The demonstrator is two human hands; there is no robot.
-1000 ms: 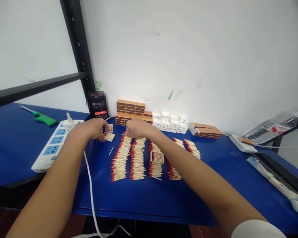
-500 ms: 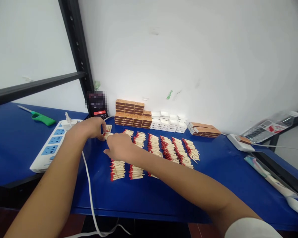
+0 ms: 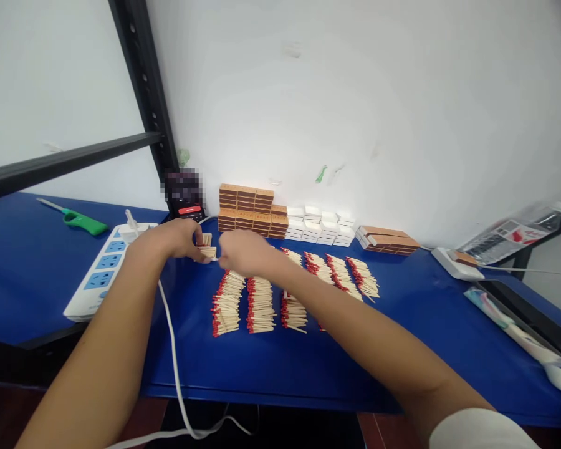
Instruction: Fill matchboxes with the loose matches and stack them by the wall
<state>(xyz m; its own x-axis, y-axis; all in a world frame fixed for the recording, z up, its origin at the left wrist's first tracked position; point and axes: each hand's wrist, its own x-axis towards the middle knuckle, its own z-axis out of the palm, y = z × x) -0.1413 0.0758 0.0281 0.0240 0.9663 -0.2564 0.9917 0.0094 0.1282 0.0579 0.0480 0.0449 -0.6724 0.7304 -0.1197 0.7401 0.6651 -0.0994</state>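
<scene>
My left hand (image 3: pixel 175 239) is closed on a small open matchbox tray (image 3: pixel 207 251) filled with matches, held on the blue table (image 3: pixel 308 368). My right hand (image 3: pixel 244 252) is pinched at the tray's right end, with what looks like a single match in its fingertips. Just in front of both hands lie several rows of red-tipped matches (image 3: pixel 260 305). Behind them, against the wall, stand stacked brown matchboxes (image 3: pixel 247 209), white inner trays (image 3: pixel 318 227) and flat brown sleeves (image 3: pixel 388 240).
A white power strip (image 3: pixel 101 272) lies left of my left arm, and its cable (image 3: pixel 171 337) runs off the front edge. A green lighter (image 3: pixel 78 220) lies far left, a phone (image 3: pixel 185 198) leans on the wall, and a black shelf post (image 3: pixel 140 81) rises behind. Devices (image 3: pixel 533 318) sit at right.
My right hand dropped from above the match rows to a loose match near the tray, then rose to the tray's end. That loose match is gone from the table. My left hand stayed.
</scene>
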